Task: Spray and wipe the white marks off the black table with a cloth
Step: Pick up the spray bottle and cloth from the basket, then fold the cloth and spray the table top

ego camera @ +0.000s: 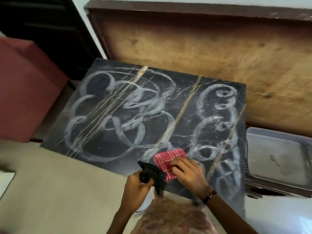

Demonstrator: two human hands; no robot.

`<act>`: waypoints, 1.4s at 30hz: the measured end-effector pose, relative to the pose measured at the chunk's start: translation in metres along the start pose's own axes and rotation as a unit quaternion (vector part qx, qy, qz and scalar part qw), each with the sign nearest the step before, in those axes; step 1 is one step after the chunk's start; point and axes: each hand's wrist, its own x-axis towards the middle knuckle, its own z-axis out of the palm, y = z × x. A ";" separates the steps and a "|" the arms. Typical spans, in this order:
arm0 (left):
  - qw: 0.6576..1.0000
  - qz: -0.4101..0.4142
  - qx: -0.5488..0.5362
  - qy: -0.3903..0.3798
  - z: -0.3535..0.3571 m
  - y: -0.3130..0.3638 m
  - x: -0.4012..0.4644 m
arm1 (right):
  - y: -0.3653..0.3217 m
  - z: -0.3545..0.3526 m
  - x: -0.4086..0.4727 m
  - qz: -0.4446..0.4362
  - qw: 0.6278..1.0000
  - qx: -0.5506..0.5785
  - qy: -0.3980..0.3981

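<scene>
Gripping a spray bottle [152, 171] by its trigger head, the left hand [135, 186] aims it over the black worktop [108, 149], whose white marks [116, 127] look almost wholly unwiped. Just right, the right hand [190, 176] holds a red cloth [168, 156] down at the near edge under bent fingers [179, 164], seemingly ready to rub.

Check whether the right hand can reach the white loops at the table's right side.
Probably yes: the right hand holds the cloth beside those white loops, with nothing on the table between.

One table [108, 146], one cloth [168, 157], one spray bottle [152, 173]
</scene>
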 end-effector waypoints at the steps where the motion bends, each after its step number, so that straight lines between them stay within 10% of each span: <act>1: 1.000 0.003 0.022 0.008 -0.012 -0.006 -0.001 | -0.011 0.005 0.010 -0.015 1.000 -0.001 0.007; 6: 0.990 -0.046 0.121 0.048 -0.056 -0.030 0.008 | -0.040 0.029 0.034 -0.011 1.000 -0.009 0.006; 18: 0.976 -0.173 -0.113 -0.061 -0.106 0.027 -0.025 | -0.071 0.032 0.058 -0.021 0.994 -0.058 0.090; 29: 0.942 -0.041 -0.331 0.032 -0.136 0.087 -0.089 | -0.075 0.000 0.105 0.118 0.963 0.013 0.241; 34: 0.915 -0.113 -0.382 -0.065 -0.119 0.072 -0.093 | -0.070 -0.013 0.107 0.070 0.962 0.081 0.251; 42: 0.765 0.152 -0.533 -0.327 -0.119 0.060 -0.079 | -0.065 -0.022 0.108 0.037 0.968 0.140 0.205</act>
